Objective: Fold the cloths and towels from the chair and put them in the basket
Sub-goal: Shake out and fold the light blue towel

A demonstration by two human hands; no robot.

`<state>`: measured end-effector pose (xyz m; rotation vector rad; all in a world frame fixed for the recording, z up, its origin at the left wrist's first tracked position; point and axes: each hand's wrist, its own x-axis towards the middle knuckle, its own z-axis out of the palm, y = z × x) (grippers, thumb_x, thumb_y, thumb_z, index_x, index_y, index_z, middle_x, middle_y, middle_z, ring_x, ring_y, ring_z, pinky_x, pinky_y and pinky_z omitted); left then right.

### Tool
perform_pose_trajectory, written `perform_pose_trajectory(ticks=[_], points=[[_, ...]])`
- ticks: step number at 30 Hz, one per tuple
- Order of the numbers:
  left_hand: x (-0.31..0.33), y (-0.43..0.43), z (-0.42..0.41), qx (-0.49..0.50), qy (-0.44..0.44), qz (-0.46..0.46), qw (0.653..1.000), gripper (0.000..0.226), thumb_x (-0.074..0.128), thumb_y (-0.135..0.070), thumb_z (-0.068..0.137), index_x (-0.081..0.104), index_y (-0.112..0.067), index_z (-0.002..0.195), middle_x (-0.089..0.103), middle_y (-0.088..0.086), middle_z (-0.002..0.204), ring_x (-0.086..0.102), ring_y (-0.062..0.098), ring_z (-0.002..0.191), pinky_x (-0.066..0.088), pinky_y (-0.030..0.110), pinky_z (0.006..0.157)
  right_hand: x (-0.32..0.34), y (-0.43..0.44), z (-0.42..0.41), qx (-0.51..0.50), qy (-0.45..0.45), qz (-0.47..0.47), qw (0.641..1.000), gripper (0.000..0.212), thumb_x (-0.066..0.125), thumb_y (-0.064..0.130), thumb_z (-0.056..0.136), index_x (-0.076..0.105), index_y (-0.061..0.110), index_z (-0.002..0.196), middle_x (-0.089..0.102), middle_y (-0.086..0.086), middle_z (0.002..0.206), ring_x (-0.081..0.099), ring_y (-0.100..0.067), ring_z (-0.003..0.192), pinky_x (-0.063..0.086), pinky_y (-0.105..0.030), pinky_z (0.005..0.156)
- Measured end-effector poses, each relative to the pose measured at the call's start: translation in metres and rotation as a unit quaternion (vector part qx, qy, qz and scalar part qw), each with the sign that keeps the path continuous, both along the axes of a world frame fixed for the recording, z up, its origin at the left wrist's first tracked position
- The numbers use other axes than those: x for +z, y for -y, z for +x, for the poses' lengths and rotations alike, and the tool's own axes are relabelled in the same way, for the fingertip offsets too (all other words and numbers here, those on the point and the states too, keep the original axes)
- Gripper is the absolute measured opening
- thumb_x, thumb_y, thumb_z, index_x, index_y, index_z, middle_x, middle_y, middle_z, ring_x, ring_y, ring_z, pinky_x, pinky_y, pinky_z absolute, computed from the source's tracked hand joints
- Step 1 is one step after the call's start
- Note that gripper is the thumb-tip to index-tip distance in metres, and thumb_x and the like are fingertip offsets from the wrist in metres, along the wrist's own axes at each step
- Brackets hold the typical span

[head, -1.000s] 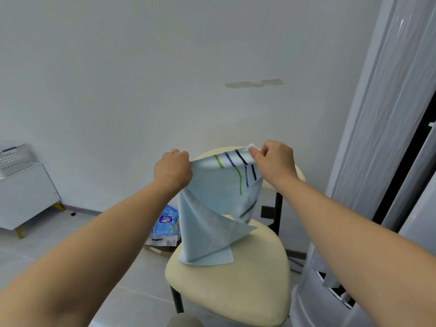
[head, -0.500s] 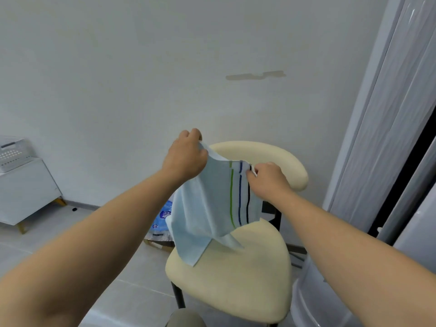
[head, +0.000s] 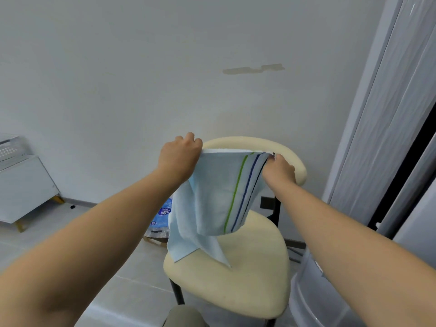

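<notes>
1. Since the frame half a second back, both hands have drawn apart above the chair. The cloth's top edge, slack then, now runs taut and nearly level between them.
2. Nearest, two bare forearms reach forward over the chair seat. The left hand has its fingers curled round the plain top corner of the cloth. The right hand pinches the striped top corner, just in front of the chair's curved backrest.
3. The cloth is pale blue with green, blue and dark stripes down its right side, and it hangs over the front half of the seat. Its lower part is doubled unevenly and ends in two pointed tails low over the seat. Whether they touch the seat, I cannot tell.
4. My reading is that the step in hand is opening and squaring this cloth before the first fold. It is not yet folded and has not gone to the basket.
5. The next move seems to call for freeing the bunched lower layers so the hem hangs straight, then bringing the two held corners together edge to edge.
6. A blue printed package lies on the floor behind the chair's left side.
7. Well to the left of the chair stands a white cabinet with a white perforated crate on top, probably the basket.
8. A tall white appliance rises just right of the chair. The wall behind bears a grey patch above the backrest.
</notes>
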<state>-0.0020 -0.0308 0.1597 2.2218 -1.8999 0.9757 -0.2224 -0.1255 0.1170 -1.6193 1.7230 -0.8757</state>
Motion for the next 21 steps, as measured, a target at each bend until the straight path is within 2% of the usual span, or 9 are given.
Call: perform_pose_trajectory(ticks=[2, 4, 5, 8, 11, 13, 15, 18, 21], points=[[-0.006, 0.003, 0.006, 0.006, 0.028, 0.018, 0.999, 0.026, 0.055, 0.007, 0.077, 0.053, -0.010, 0.096, 0.050, 0.008, 0.096, 0.045, 0.027, 0.075, 0.033, 0.033, 0.051, 0.007, 0.004, 0.002, -0.028, 0.124, 0.068, 0.990, 0.037, 0.029, 0.028, 0.100, 0.054, 0.019, 0.126, 0.061, -0.017, 0.113, 0.058, -0.031, 0.085, 0.052, -0.040, 0.077], [-0.013, 0.004, 0.011, 0.013, 0.032, 0.039, 0.999, 0.027, 0.056, 0.005, 0.078, 0.054, -0.011, 0.100, 0.052, 0.008, 0.099, 0.053, 0.028, 0.085, 0.034, 0.034, 0.054, 0.013, 0.000, 0.001, -0.038, 0.288, 0.142, 0.946, 0.028, 0.030, 0.014, 0.098, 0.052, 0.013, 0.114, 0.062, -0.017, 0.088, 0.056, -0.027, 0.063, 0.053, -0.036, 0.060], [-0.015, 0.003, 0.013, 0.020, 0.022, 0.051, 0.998, 0.027, 0.055, 0.003, 0.079, 0.053, -0.011, 0.102, 0.052, 0.008, 0.101, 0.055, 0.029, 0.089, 0.035, 0.034, 0.055, 0.016, -0.003, 0.000, -0.030, 0.350, 0.158, 0.923, 0.025, 0.027, 0.012, 0.099, 0.047, 0.014, 0.112, 0.062, -0.016, 0.082, 0.060, -0.028, 0.062, 0.055, -0.037, 0.059], [-0.022, 0.001, 0.013, 0.056, -0.062, 0.089, 0.993, 0.025, 0.051, -0.003, 0.085, 0.053, -0.012, 0.108, 0.055, 0.010, 0.105, 0.060, 0.033, 0.093, 0.039, 0.035, 0.063, 0.018, -0.001, 0.000, -0.002, 0.447, 0.136, 0.884, 0.027, 0.020, 0.017, 0.102, 0.045, 0.016, 0.113, 0.070, -0.019, 0.094, 0.072, -0.032, 0.082, 0.059, -0.042, 0.078], [-0.025, 0.003, 0.014, 0.119, -0.227, 0.124, 0.959, 0.019, 0.052, -0.002, 0.084, 0.059, -0.008, 0.102, 0.063, 0.012, 0.102, 0.064, 0.031, 0.084, 0.048, 0.034, 0.065, 0.014, 0.001, 0.002, 0.012, 0.461, 0.110, 0.880, 0.029, 0.028, 0.021, 0.104, 0.057, 0.016, 0.103, 0.068, -0.014, 0.110, 0.069, -0.031, 0.097, 0.055, -0.042, 0.085], [-0.027, 0.010, 0.019, 0.109, -0.416, 0.125, 0.894, 0.020, 0.048, 0.006, 0.082, 0.062, -0.002, 0.093, 0.070, 0.016, 0.092, 0.069, 0.030, 0.071, 0.057, 0.035, 0.063, 0.006, 0.001, 0.003, 0.016, 0.456, 0.122, 0.881, 0.025, 0.034, 0.020, 0.103, 0.058, 0.014, 0.107, 0.066, -0.014, 0.114, 0.066, -0.033, 0.103, 0.053, -0.045, 0.091], [-0.024, 0.013, 0.016, 0.059, -0.599, 0.067, 0.796, 0.029, 0.042, 0.009, 0.084, 0.066, -0.002, 0.095, 0.068, 0.022, 0.095, 0.070, 0.039, 0.077, 0.062, 0.045, 0.064, -0.004, -0.002, 0.005, 0.021, 0.448, 0.144, 0.882, 0.022, 0.039, 0.018, 0.102, 0.060, 0.012, 0.103, 0.066, -0.014, 0.111, 0.067, -0.033, 0.096, 0.053, -0.045, 0.088], [-0.010, 0.014, 0.003, 0.019, -0.726, -0.019, 0.688, 0.031, 0.043, 0.010, 0.092, 0.067, -0.010, 0.090, 0.060, 0.023, 0.109, 0.068, 0.042, 0.084, 0.060, 0.038, 0.051, -0.023, -0.015, 0.011, 0.045, 0.417, 0.182, 0.889, 0.020, 0.042, 0.015, 0.099, 0.062, 0.013, 0.097, 0.065, -0.008, 0.097, 0.064, -0.028, 0.076, 0.051, -0.037, 0.073], [0.006, 0.015, -0.011, 0.005, -0.784, -0.074, 0.617, 0.034, 0.040, 0.011, 0.096, 0.069, -0.007, 0.090, 0.057, 0.021, 0.115, 0.069, 0.037, 0.076, 0.058, 0.030, 0.049, -0.042, -0.036, 0.020, 0.094, 0.366, 0.229, 0.897, 0.013, 0.049, 0.015, 0.092, 0.062, 0.017, 0.089, 0.062, -0.002, 0.091, 0.065, -0.024, 0.076, 0.049, -0.038, 0.077]])
